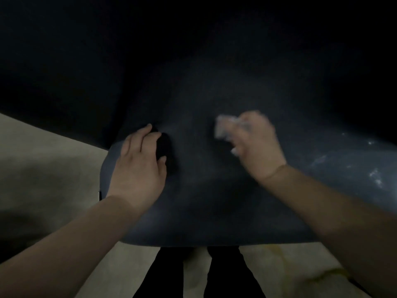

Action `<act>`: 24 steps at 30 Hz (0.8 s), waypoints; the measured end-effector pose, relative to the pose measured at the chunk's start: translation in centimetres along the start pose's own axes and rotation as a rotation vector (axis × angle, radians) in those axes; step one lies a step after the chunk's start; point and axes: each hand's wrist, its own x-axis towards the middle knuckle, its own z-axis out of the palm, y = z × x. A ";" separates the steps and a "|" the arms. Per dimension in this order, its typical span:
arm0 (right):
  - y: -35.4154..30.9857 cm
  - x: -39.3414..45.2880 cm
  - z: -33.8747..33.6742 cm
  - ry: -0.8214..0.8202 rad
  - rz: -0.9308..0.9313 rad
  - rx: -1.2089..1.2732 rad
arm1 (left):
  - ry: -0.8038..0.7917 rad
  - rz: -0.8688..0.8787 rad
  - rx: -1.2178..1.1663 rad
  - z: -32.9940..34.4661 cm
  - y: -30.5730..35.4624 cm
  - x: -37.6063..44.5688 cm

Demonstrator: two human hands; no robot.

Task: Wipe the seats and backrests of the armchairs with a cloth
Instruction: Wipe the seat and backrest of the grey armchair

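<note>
A dark blue armchair seat (214, 201) fills the middle of the dim view, and its backrest (214, 72) rises into near blackness behind. My left hand (139, 166) lies on the seat's left side, fingers pressed into a dark dent in the cushion. My right hand (255, 145) is blurred and grips a small pale cloth (224, 127) against the seat right of centre. White dusty marks (373, 175) speckle the seat's right edge.
Pale beige floor (43, 168) shows to the left and below the seat's front edge. My dark trouser legs (223, 274) stand close to the seat front. The upper part of the view is too dark to read.
</note>
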 end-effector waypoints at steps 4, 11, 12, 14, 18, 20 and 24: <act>4.5 5.4 -1.3 0.311 0.479 -0.047 | 0.003 -0.014 0.027 -0.2 0.2 0.5; -6.9 1.9 3.0 0.044 -0.056 0.075 | 0.058 -0.018 0.015 -0.3 1.8 1.3; -6.9 0.3 2.8 0.007 -0.132 0.074 | 0.058 -0.014 0.013 -0.3 2.1 1.4; -4.2 -1.5 1.3 -0.031 -0.111 0.060 | 0.046 0.004 0.021 -0.2 2.7 1.6; 5.1 -3.2 -3.0 0.176 0.303 -0.081 | -0.023 0.091 0.053 0.8 4.7 1.8; 8.4 -4.5 -4.8 0.283 0.478 -0.061 | -0.065 0.139 0.077 1.7 6.2 2.0; 6.4 -6.4 -3.9 0.314 0.501 0.044 | -0.128 0.203 0.102 3.8 10.2 2.4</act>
